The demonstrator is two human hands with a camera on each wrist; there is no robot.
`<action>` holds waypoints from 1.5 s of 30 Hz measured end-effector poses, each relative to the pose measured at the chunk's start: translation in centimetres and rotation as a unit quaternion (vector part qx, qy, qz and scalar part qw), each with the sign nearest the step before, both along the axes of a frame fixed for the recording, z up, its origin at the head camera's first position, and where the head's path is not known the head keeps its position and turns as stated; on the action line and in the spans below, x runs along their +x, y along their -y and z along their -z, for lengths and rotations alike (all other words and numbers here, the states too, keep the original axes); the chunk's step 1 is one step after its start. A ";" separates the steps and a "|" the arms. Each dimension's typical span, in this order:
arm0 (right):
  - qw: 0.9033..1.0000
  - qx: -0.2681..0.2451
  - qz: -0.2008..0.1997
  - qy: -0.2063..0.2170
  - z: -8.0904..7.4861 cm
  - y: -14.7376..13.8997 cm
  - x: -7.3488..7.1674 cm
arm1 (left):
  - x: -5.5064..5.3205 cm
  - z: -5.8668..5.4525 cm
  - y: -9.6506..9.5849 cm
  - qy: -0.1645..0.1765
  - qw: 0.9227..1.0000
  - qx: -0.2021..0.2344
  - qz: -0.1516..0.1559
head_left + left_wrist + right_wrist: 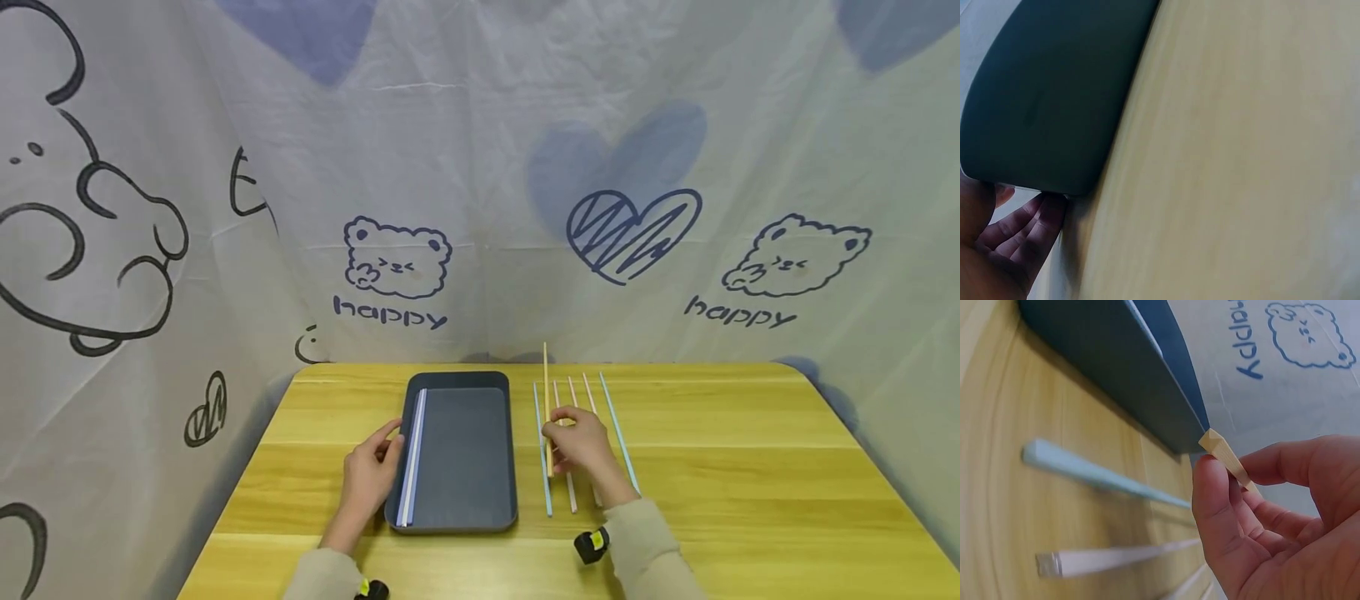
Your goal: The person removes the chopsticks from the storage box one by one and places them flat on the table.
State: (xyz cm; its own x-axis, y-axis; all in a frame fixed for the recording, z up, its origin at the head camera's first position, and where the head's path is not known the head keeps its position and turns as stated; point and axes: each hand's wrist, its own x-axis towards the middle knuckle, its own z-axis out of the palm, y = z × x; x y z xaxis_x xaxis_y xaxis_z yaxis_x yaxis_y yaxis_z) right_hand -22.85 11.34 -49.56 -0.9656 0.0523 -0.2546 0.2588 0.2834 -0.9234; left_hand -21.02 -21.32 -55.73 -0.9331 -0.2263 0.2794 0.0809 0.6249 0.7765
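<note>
In the head view my right hand [583,442] pinches a pale wooden chopstick [546,379] between thumb and fingers, raised above the table. Its squared end [1222,450] juts toward the camera in the right wrist view. Under and beside that hand lie several loose chopsticks, among them a light blue one [547,492], a pink one [572,496] and another blue one [618,433] at the right. My left hand [369,475] holds the left edge of a dark grey tray [512,467], fingers against its outer wall. Blue and white chopsticks [412,467] lie along the tray's left side.
The wooden table [750,500] extends right of the loose chopsticks. Behind it hangs a pale cloth [510,292] printed with hearts and bears, and more of this cloth runs down the left side.
</note>
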 end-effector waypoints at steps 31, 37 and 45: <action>0.998 -0.013 0.050 0.027 1.1 -6.7 0.5 | -0.1 0.4 -0.1 -0.010 1.000 0.004 0.001; 0.998 -0.004 0.053 0.027 1.4 -8.4 0.7 | 0.0 0.1 0.1 0.000 1.000 0.004 0.003; 0.998 0.016 0.055 0.025 1.6 -9.8 0.8 | 0.1 0.1 0.1 0.002 1.000 0.003 0.006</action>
State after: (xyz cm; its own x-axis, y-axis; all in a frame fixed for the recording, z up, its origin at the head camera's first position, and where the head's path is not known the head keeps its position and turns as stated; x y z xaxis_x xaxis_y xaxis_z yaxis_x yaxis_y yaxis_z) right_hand -22.09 21.12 -51.16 -0.9395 0.1663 -0.2995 0.3363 0.2803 -0.8991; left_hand -20.95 -21.37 -55.79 -0.9368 -0.2160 0.2751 0.0862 0.6198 0.7800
